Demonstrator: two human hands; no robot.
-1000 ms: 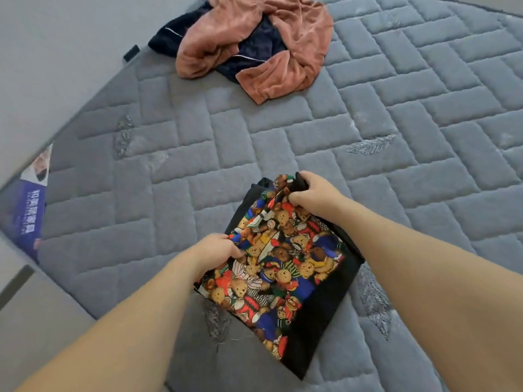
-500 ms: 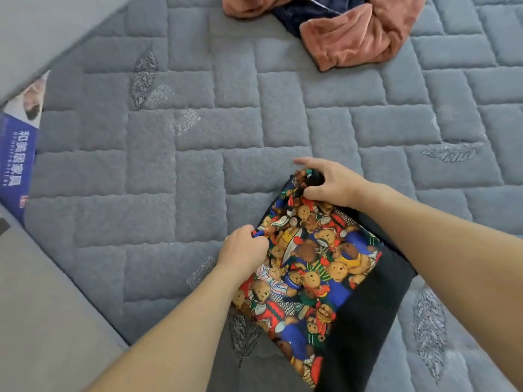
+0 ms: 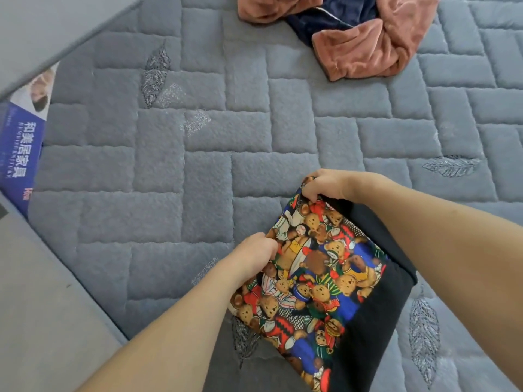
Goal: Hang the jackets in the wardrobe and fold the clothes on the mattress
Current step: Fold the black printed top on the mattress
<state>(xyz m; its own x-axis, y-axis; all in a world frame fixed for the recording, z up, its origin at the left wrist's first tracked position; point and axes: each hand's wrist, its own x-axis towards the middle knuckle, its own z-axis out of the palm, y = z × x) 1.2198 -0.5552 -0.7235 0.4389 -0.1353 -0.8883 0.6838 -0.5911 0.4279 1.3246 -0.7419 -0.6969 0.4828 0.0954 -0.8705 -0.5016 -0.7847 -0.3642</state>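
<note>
a blue printed label [image 3: 19, 154] is sitting at the far left edge of the grey quilted mattress [image 3: 175, 193]. the left hand [image 3: 254, 257] is curling its fingers onto the left edge of the folded teddy-bear print garment [image 3: 319, 281], which is lying near the viewer. the right hand [image 3: 325, 183] is pinching its far corner. far right, a rust-pink garment [image 3: 368, 43] is lying crumpled over a navy garment [image 3: 319, 26].

Soft, even daylight with faint shadows, no glare; slightly blurry overall, with wide-angle bending toward the edges.
</note>
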